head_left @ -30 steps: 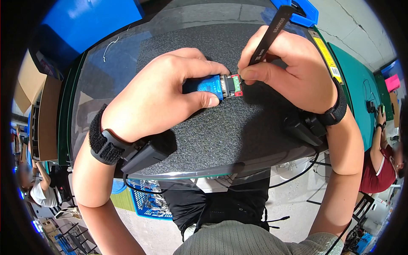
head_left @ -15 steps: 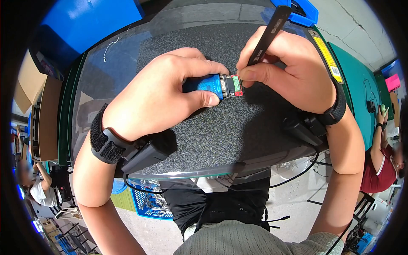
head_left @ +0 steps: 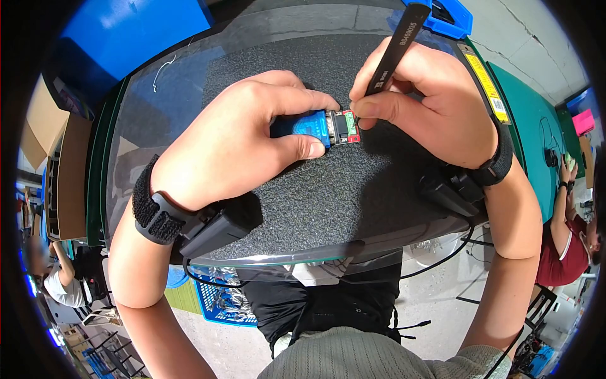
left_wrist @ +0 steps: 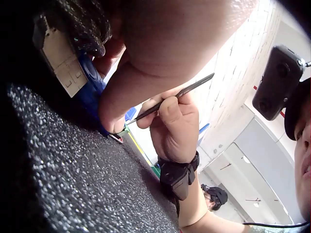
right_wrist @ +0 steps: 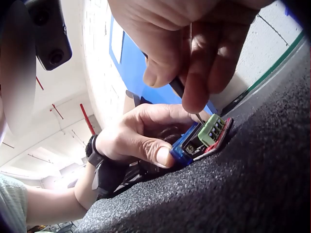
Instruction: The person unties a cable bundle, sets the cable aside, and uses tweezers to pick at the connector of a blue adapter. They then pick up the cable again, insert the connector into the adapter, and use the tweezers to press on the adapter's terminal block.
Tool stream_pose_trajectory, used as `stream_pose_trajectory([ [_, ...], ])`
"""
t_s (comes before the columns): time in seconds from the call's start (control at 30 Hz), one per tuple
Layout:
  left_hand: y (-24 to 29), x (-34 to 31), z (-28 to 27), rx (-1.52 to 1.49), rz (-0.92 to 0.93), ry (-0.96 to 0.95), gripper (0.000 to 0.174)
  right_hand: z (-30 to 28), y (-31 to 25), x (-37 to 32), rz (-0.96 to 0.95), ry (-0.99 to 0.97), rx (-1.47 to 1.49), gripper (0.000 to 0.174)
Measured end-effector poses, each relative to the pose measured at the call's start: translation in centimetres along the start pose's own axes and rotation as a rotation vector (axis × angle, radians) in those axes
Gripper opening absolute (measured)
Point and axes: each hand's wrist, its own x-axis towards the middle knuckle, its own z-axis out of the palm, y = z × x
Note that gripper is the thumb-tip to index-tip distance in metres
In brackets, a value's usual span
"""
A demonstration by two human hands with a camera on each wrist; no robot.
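Note:
My left hand point(head_left: 221, 139) grips a translucent blue serial adapter point(head_left: 309, 129) between thumb and fingers, low over the dark mat. At the adapter's back end a metal USB plug point(left_wrist: 65, 63) shows in the left wrist view. Joined to its front is a small red circuit board point(head_left: 355, 139) carrying a green terminal block point(right_wrist: 213, 131). In my right hand point(head_left: 435, 98), thumb and fingers pinch black tweezers point(head_left: 398, 50) that slant up and away. Their thin metal tip meets the top of the green block in the right wrist view.
A grey speckled mat point(head_left: 303, 208) lies under a transparent sheet on the table. Blue bins point(head_left: 139, 31) stand at the back left, and a blue tray point(head_left: 451, 22) at the back right. Beside the right arm lies a yellow-labelled strip point(head_left: 486, 85). People work at both sides.
The tweezers' upper end has shifted slightly left and upward, with small movements of the right fingers. The left hand and adapter have stayed nearly still.

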Motion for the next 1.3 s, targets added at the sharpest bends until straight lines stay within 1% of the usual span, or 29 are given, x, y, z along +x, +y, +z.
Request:
stream_pose_trajectory([
  [0.17, 0.0, 0.0, 0.0, -0.008, -0.004, 0.003, 0.041, -0.2, 0.0, 0.0, 0.000, -0.009, 0.005, 0.006],
  [0.3, 0.1, -0.1, 0.0, -0.005, -0.015, 0.003, 0.042, -0.6, -0.6, -0.1, 0.035, 0.015, 0.045, 0.006],
  [0.37, 0.1, -0.1, -0.1, 0.005, 0.004, -0.004, 0.042, -0.6, -0.6, -0.1, 0.038, 0.018, 0.046, 0.006],
  [0.43, 0.0, -0.1, -0.1, 0.012, 0.013, -0.002, 0.042, -0.5, -0.5, -0.1, 0.033, -0.023, 0.065, 0.006],
  [0.87, -0.1, -0.1, 0.0, 0.009, 0.025, 0.014, 0.041, -0.3, -0.6, 0.0, 0.022, -0.036, 0.051, 0.007],
  [0.97, -0.1, -0.1, 0.0, 0.009, 0.017, 0.011, 0.040, -0.2, -0.7, 0.1, -0.018, -0.012, 0.029, 0.008],
  [1.03, -0.1, -0.1, 0.0, 0.010, 0.016, 0.011, 0.040, -0.3, -0.5, 0.2, -0.126, -0.014, -0.099, 0.009],
  [1.23, -0.1, -0.1, 0.0, 0.004, 0.002, 0.007, 0.040, -0.1, -0.7, 0.2, -0.056, -0.006, 0.032, 0.009],
  [1.3, -0.1, -0.1, 0.0, -0.001, -0.004, 0.001, 0.040, -0.1, -0.6, 0.2, -0.054, -0.005, 0.011, 0.008],
])
